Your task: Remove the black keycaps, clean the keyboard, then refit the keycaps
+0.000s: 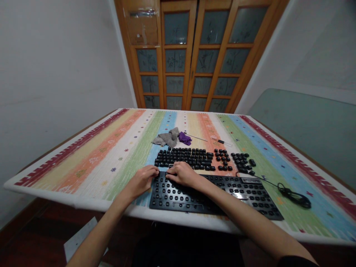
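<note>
Has the keyboard base [191, 199] lying along the near edge of the striped tablecloth [105, 163]. Bends the left hand [144, 178], nearly closed, at the base's far-left corner; curls the right hand [182, 173], half closed, over its far edge. Cannot tell of anything held in either. Has keycaps [194, 154] just beyond it, coiled cable [296, 197] right of it, broad room left of it.

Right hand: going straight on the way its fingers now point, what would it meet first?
Probably the left hand, across a small gap near the far left corner of the keyboard; depth is hard to judge.
</note>
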The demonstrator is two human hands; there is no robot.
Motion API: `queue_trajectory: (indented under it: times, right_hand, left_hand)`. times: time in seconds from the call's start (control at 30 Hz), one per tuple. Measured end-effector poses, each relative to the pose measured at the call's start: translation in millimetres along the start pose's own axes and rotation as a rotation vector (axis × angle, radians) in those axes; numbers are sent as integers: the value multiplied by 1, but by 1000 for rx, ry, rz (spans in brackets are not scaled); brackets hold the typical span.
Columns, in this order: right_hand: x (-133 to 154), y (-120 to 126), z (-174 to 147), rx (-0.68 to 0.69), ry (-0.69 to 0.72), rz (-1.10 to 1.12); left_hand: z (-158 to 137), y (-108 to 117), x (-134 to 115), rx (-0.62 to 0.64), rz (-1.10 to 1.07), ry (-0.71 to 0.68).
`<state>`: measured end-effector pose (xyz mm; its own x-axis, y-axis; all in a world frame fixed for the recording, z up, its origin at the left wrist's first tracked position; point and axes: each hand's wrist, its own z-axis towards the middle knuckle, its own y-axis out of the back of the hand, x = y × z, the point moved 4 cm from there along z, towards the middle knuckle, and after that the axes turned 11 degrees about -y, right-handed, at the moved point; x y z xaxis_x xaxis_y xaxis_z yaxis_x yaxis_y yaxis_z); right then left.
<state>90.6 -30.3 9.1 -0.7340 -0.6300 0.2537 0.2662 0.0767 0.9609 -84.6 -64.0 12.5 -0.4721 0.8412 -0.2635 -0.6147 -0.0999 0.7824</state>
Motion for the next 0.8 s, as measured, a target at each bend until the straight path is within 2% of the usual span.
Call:
queue_trajectory:
  times: [0.13, 0.33, 0.57, 0.63, 0.7, 0.73, 0.8]
  right_hand:
    - [-2, -2, 1, 0, 4, 11]
    - [-2, -1, 2, 10, 6, 51]
    - [-3, 5, 4, 21, 11, 189]
    - [-7, 12, 5, -2, -2, 254]
    - [-15, 23, 9, -62, -35, 297]
    - [-21, 29, 12, -103, -62, 302]
    - [-36, 40, 20, -186, -136, 270]
  left_hand:
    - [6, -3, 0, 102, 36, 2]
    - [5, -5, 4, 130, 34, 35]
    - [22, 13, 7, 208, -19, 48]
    - [34, 20, 14, 170, -17, 59]
    - [49, 25, 25, 73, 2, 104]
    - [58, 25, 32, 29, 9, 127]
    - [76, 18, 47, 24, 14, 151]
